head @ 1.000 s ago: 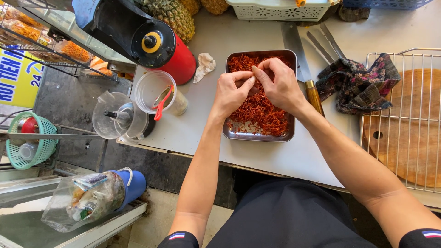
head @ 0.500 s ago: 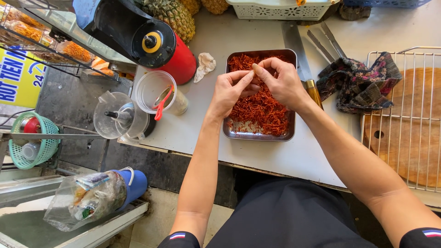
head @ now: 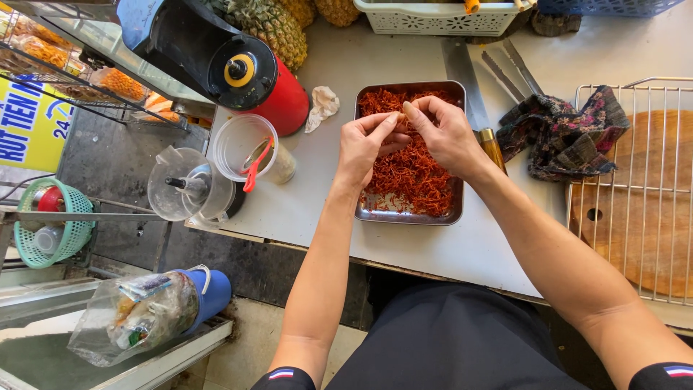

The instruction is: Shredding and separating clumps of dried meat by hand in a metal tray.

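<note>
A pale worktop [head: 433,253] runs across the upper and right part of the view, evenly lit by daylight. Left of it lies dark grey floor [head: 108,155]. A metal rack [head: 65,68] stands at upper left. A steel ledge [head: 123,361] crosses the lower left corner.

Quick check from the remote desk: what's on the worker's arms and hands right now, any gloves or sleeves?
No gloves: the left hand and right hand are bare, forearms uncovered. Short black sleeves end at the upper arms, each with a small red, white and blue striped patch near the hem.
</note>
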